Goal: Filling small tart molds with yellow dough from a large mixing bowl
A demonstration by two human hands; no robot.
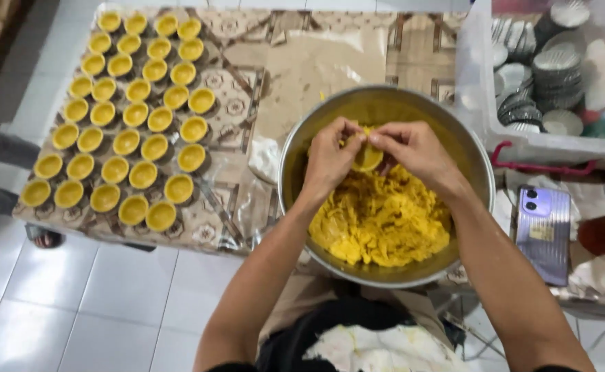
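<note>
— Step in hand? Pressing a lump of yellow dough point(368, 157) into a small mould, over the steel bowl point(295, 148) at twelve o'clock.
— Grips? Left hand point(330, 157) and right hand point(412, 150) both pinching that piece.
— Next? Probably thinning the walls evenly, then joining the filled moulds point(127, 114) at nine o'clock.

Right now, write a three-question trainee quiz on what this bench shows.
1. True or false: both hands, left hand and right hand, press one small dough-lined mould over the metal bowl.
2. Where do the filled yellow tart shells lie: A left of the bowl, B inside the clear bin, C on the floor?
3. What flat device lies right of the bowl?

Key: 1 true; 2 A; 3 a purple phone.
</note>
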